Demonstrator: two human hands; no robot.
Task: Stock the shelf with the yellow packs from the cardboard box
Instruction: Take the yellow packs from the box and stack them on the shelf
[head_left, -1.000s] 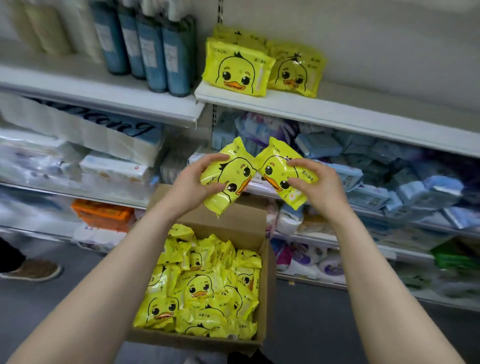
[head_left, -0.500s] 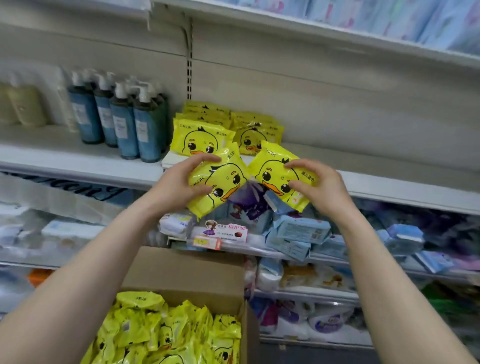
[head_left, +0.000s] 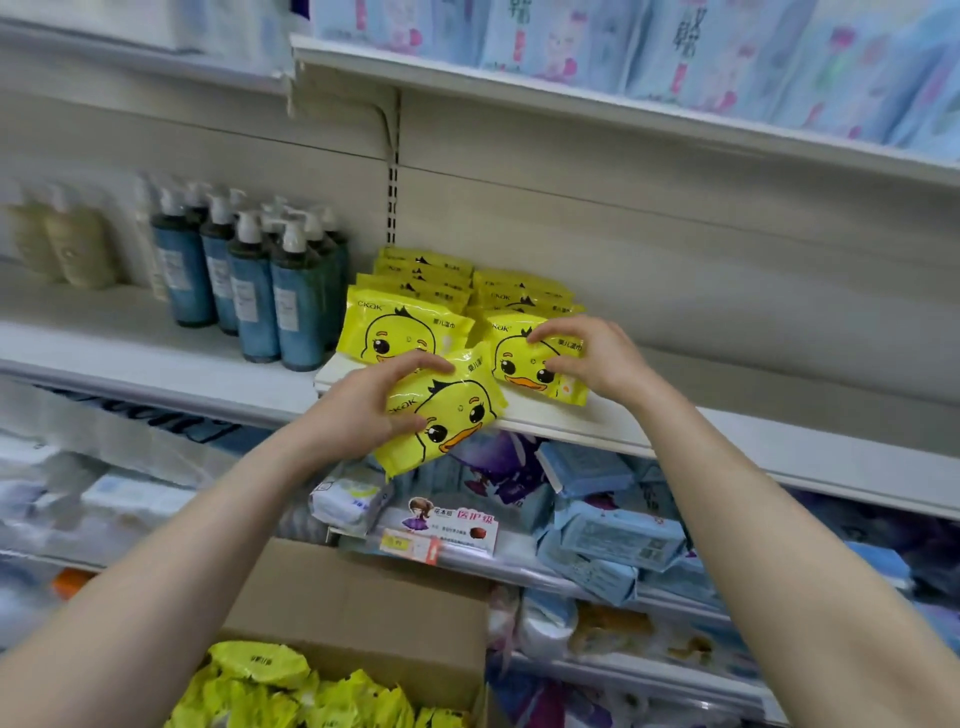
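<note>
Shelf (head_left: 675, 431): white board just beyond both hands; runs on to their right
Cardboard box (head_left: 363, 613): open, below the left forearm; loose packs (head_left: 291, 691) heaped inside
Pump bottles (head_left: 270, 296): blue; left of the left hand, on the neighbouring board
Stocked packs (head_left: 410, 322): two rows standing just behind the hands
Left hand (head_left: 358, 410): fingers curled round a tilted pack (head_left: 447, 421) at the board's front edge
Right hand (head_left: 597, 358): apart from the left; pinches a front pack (head_left: 524, 358) resting at the right row's head

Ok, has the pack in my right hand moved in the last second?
Yes: the pack in the right hand rose from below the shelf onto it, in front of the right row.
</note>
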